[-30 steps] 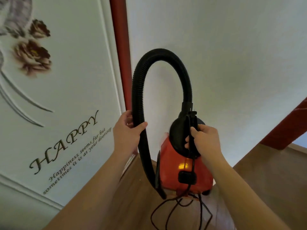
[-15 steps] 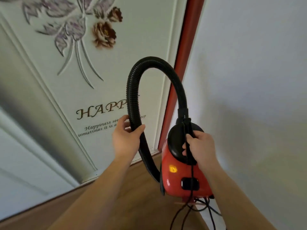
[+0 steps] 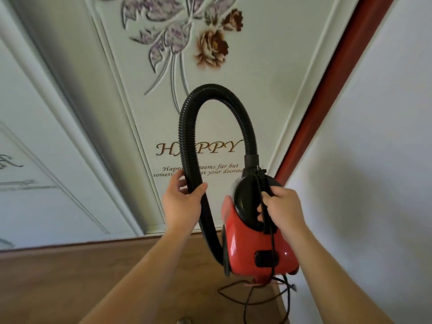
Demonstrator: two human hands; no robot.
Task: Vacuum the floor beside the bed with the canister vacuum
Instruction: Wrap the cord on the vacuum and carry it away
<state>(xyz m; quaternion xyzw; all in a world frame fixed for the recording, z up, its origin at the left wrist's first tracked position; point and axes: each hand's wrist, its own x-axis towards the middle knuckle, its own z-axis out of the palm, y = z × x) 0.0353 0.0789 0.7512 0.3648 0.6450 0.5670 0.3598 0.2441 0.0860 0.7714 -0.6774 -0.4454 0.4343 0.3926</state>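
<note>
— How many things are you holding?

— One canister vacuum, red with a black top, lifted above the wooden floor near the corner where the white wall meets the decorated panel. My right hand is wrapped around its black handle, and the cord runs under my fingers. My left hand is curled around the one black hose, which arches up and back down to the canister.

— Anything you can't see?

— The hose covers part of the word "HAPPY" and the line beneath it. Its lower end disappears behind the canister. The cord loops below, perhaps two or three strands; they tangle, so I can't count them.
</note>
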